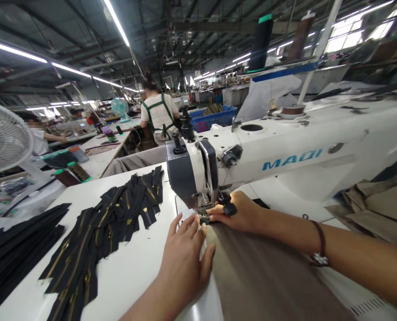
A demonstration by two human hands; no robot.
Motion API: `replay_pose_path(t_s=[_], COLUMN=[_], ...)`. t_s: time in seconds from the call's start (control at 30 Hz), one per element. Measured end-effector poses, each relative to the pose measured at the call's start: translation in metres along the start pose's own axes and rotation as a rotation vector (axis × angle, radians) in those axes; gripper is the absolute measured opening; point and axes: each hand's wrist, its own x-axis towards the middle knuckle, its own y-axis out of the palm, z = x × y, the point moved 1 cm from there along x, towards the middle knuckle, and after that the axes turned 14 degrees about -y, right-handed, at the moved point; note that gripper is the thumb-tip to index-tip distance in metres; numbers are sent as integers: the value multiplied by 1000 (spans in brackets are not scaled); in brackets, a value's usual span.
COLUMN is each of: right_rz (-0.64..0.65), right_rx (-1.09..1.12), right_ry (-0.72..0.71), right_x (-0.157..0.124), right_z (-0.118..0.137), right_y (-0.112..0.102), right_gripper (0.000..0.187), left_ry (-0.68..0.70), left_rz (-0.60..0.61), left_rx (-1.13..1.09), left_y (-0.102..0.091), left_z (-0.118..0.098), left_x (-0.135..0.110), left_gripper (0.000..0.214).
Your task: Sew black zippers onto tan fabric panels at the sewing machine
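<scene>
Under the needle area of a white sewing machine [285, 147] lies a piece of brown fabric [251, 272], spread over the bed toward me. My left hand [185, 254] rests at its left edge, fingers stretched forward and thumb apart, fingertips close to the presser foot [205, 217]. On the other side, my right hand [241, 211] reaches in along the fabric's far edge. Its thumb and a finger extend toward the presser foot with a gap between them; machine parts hide some of the fingers. The needle tip cannot be made out.
Black zippers with brass teeth [108, 218] lie on the white table left of my hands, with more black strips [21, 249] beside them. A white fan [4, 138] stands at left. Folded brown fabric [382, 209] sits at right. Beyond are a blue crate [214, 117] and a co-worker [160, 113].
</scene>
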Motion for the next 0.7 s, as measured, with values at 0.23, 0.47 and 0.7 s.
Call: replay_pose_path(t_s=[0.23, 0.47, 0.7], right_rz=[-24, -37, -62], right_rx=[33, 54, 29], right_ry=[16, 40, 12], right_x=[-2, -1, 0], right_z=[-4, -6, -7], right_y=[3, 3, 4], right_gripper=[22, 22, 27], left_ry=[-25, 8, -1], left_rz=[67, 34, 27], left_rx=[39, 33, 27], left_y=[-3, -2, -2], left_z=[-2, 1, 3], left_x=[3, 7, 8], left_gripper=[27, 25, 27])
